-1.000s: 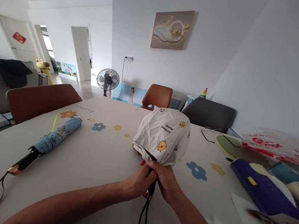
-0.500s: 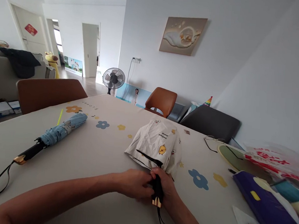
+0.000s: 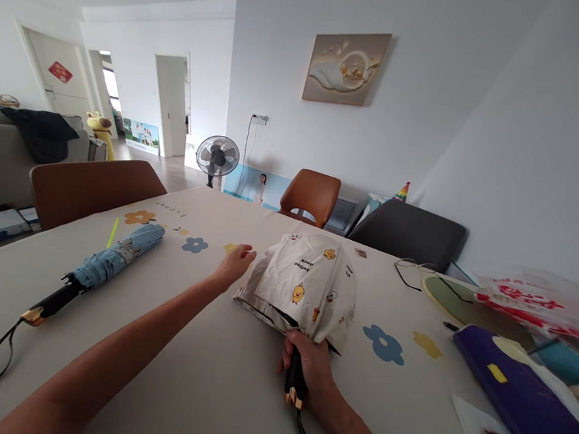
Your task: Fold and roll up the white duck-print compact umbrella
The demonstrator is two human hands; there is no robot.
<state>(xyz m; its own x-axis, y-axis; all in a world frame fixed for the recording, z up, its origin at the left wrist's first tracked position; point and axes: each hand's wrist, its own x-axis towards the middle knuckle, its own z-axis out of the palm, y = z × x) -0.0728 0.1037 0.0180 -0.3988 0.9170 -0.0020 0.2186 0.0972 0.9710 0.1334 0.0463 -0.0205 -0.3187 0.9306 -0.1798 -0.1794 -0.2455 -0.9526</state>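
Note:
A white umbrella (image 3: 309,285) with yellow duck prints lies loosely folded on the table, its fabric bunched and spread around the shaft. My right hand (image 3: 311,362) is closed around its black handle (image 3: 295,378), which has a gold end and a black wrist strap. Just left of the umbrella's fabric, my left hand (image 3: 235,266) is held with nothing in it, fingers loosely bent and apart. Further left lies a blue umbrella (image 3: 116,257), folded into a narrow roll, with a black and gold handle and a looped strap.
The table has a pale cloth (image 3: 198,357) with printed flowers. Eyeglasses (image 3: 416,267), a green round mat (image 3: 446,303), a red-and-white plastic bag (image 3: 538,303) and a purple case (image 3: 511,388) crowd the right side. Chairs and a fan (image 3: 217,156) stand beyond the far edge.
My left hand has left the handle and moved up and away to the left side of the fabric. The white umbrella has shifted slightly left, still in my right hand.

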